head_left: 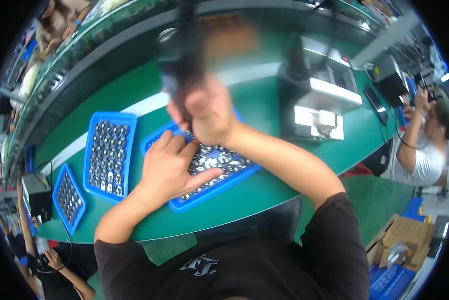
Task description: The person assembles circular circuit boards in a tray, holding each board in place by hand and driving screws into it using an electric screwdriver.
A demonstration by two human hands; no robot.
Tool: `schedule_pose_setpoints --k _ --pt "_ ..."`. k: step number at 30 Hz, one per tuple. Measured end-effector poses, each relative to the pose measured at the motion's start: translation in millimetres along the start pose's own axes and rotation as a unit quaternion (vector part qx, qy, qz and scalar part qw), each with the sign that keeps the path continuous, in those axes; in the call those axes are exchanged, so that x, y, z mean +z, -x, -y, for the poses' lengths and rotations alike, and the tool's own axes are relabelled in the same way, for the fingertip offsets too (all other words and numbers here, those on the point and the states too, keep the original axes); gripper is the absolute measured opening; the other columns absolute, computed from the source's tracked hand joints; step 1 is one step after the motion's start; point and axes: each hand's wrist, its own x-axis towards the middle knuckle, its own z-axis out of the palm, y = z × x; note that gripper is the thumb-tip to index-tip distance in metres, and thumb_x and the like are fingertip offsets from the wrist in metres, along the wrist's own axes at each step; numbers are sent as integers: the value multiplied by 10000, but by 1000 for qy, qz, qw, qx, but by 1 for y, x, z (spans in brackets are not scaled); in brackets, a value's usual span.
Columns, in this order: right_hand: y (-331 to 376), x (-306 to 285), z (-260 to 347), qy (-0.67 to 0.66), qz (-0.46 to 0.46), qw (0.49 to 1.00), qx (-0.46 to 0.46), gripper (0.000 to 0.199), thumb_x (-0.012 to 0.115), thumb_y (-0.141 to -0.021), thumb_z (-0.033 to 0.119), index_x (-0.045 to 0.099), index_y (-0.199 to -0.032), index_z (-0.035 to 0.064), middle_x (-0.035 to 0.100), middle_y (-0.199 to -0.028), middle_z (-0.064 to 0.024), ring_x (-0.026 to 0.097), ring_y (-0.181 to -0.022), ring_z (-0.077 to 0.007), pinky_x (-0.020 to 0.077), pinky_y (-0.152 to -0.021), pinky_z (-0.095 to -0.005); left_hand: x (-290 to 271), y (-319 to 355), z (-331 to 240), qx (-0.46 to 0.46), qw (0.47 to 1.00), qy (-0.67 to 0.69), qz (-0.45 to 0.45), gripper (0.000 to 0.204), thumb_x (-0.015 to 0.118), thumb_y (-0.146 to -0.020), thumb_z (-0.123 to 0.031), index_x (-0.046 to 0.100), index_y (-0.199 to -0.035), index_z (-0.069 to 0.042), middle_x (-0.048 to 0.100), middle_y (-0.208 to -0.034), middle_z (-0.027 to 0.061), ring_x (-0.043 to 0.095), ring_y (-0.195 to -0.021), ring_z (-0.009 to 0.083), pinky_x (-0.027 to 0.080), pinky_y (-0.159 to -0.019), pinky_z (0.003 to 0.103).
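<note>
Left hand (pixel 172 167) flat, fingers spread, on blue tray (pixel 219 182) of small metal parts (pixel 212 162) at near edge of green desk (pixel 134 92). Right hand (pixel 207 112) clenched around dark, blurred tool (pixel 184 55) held upright over tray's far end. Second blue tray (pixel 92 145) just left; grey machine (pixel 317 95) right.

In front of you a green tabletop (pixel 264 180) curves across the view. Three blue trays of small metal parts lie on it: one nearest you (pixel 212 187), one just left (pixel 109 155), one far left (pixel 68 197). A grey machine (pixel 322 97) stands at its right.
</note>
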Motion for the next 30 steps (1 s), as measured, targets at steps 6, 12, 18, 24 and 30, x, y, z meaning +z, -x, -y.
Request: schedule_pose_setpoints --k 6,12,18,24,30 --pt "-12 -1 5 -21 -11 999 22 652 452 -975 632 514 -1189 19 530 -631 -45 467 -467 -71 371 -437 -207 -5 -2 -6 -7 1000 -3 3 598 779 -730 -541 749 -954 13 624 -785 121 579 -778 276 499 -671 376" --pt "-7 1 1 -34 16 999 20 661 484 -953 646 511 -1166 20 529 -650 -53 499 -518 -86 389 -446 -214 -1 4 -4 -2 1000 -2 -8 614 778 -731 -547 744 -979 13 636 -815 123 589 -806 279 512 -682 377" --pt "-7 1 -4 -54 -9 998 13 654 546 -933 624 507 -1148 7 532 -672 -63 524 -553 -110 396 -452 -220 -3 2 -2 -11 1000 7 8 626 766 -738 -563 745 -983 13 638 -820 122 594 -810 274 517 -682 376" --pt "-11 -1 -1 -42 43 998 27 678 512 -946 635 508 -1180 -1 537 -663 -61 510 -530 -95 396 -447 -220 -4 1 -3 -10 1000 4 6 632 766 -735 -571 747 -979 12 637 -810 121 594 -799 274 515 -679 379" --pt "-14 0 0 -101 20 994 48 640 567 -939 600 551 -1207 19 498 -647 10 490 -510 -57 397 -443 -216 -4 2 -2 -11 1000 5 9 637 767 -732 -573 747 -982 12 634 -808 118 588 -789 272 510 -669 377"
